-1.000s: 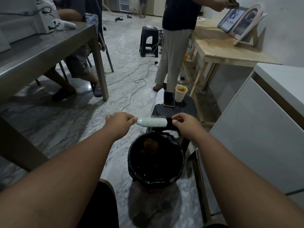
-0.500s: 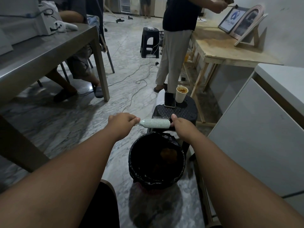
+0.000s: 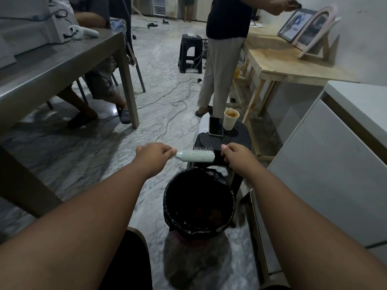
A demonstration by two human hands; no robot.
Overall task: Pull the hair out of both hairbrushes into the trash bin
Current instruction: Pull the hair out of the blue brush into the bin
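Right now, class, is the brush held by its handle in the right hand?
No, the left hand grips the handle of the brush; the right hand is at its tip.

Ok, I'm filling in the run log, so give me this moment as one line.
left hand: grips hairbrush handle | right hand: closed at brush tip | trash bin: below, hair inside

My pale green hairbrush (image 3: 195, 155) lies level, bristles pointing away from me, above the black-lined trash bin (image 3: 199, 203) — brownish hair clumps sit inside it.

Marble floor (image 3: 167, 105): lined trash bin (image 3: 199, 203), black stool (image 3: 225, 141) carrying phone (image 3: 215, 126), paper cup (image 3: 230, 119).
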